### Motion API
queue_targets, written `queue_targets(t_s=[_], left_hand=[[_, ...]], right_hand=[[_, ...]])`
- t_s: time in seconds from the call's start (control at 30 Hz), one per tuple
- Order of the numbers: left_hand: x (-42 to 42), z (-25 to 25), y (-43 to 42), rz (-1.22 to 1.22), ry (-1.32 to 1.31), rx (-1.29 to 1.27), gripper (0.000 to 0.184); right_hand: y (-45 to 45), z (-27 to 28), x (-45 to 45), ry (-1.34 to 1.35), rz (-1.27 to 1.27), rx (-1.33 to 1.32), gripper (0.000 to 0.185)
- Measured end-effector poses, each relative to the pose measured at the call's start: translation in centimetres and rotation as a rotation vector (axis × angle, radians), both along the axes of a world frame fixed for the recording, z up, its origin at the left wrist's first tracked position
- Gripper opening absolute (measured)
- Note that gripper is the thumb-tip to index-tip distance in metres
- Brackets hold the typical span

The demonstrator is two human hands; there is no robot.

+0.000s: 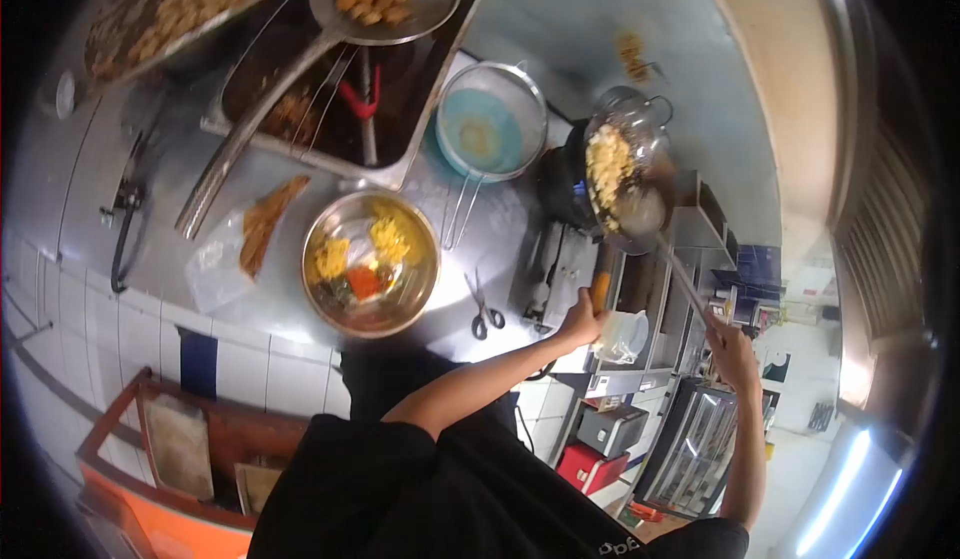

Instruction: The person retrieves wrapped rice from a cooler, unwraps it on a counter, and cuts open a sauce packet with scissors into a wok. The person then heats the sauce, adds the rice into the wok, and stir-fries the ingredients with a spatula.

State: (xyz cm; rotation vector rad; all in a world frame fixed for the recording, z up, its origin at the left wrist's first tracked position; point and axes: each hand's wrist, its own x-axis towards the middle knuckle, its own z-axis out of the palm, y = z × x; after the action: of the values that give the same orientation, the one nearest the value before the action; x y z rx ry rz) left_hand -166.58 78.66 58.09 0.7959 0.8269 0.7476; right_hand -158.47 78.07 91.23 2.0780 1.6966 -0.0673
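My left hand (580, 321) is wrapped round the wooden handle (601, 289) of a wok (655, 139). Pale yellow chunks of food (608, 164) lie in the wok. In my right hand (735, 354) is the long handle of a metal ladle (685, 277), whose head is down in the wok at the food. A steel bowl (312, 289) with yellow, red and dark ingredients stands on the steel counter to the left, and black-handled scissors (486, 314) lie between the bowl and my left forearm.
A fine strainer (490, 124) sits over a blue bowl. A large perforated skimmer (255, 119) with browned pieces rests across an oil-filled tray (405, 164). Another tray of food (200, 9) is at the upper left. A plastic bag (218, 264) lies near the counter's edge.
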Motion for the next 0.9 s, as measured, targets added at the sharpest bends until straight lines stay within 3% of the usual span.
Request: queue_targets(t_s=[0.03,0.1,0.2,0.3,0.37,0.43,0.6,0.73,0.77,0.9], left_hand=[[-0.6,-0.2,0.3,-0.004,-0.001,-0.002,0.050],[-1.9,-0.2,1.0,-0.048,0.006,-0.009,0.050],[-1.9,-0.4,1.1,-0.107,-0.026,-0.041,0.049],[-3.1,0.5,1.6,-0.182,-0.058,-0.116,0.044],[-3.5,0.4,2.2,-0.141,-0.160,-0.151,0.042],[-4.2,0.1,2.5,-0.177,-0.113,-0.130,0.038],[-5.7,0.0,3.7,-0.163,-0.072,-0.080,0.032],[-5.9,0.5,4.0,-0.157,-0.030,-0.059,0.029],[-5.8,0.3,3.9,-0.164,-0.045,-0.104,0.030],[-5.8,-0.3,4.0,-0.187,0.008,-0.074,0.033]], right_hand=[[-0.5,0.2,0.1,0.001,-0.008,0.029,0.039],[-1.3,0.4,0.0,0.451,-0.696,-0.034,0.038],[-0.6,-7.3,3.6,0.788,-0.537,0.096,0.038],[1.6,-12.5,3.7,0.935,-0.506,0.260,0.040],[2.2,-13.6,4.0,0.341,0.021,0.448,0.041],[0.5,-7.6,2.9,0.188,-0.104,0.265,0.041],[-0.1,-3.9,14.4,0.052,-0.041,0.206,0.039],[7.9,-3.0,19.8,-0.071,0.118,0.204,0.047],[10.0,-3.8,21.7,-0.113,0.257,0.199,0.049],[11.2,-0.5,17.4,-0.278,0.349,0.124,0.049]])
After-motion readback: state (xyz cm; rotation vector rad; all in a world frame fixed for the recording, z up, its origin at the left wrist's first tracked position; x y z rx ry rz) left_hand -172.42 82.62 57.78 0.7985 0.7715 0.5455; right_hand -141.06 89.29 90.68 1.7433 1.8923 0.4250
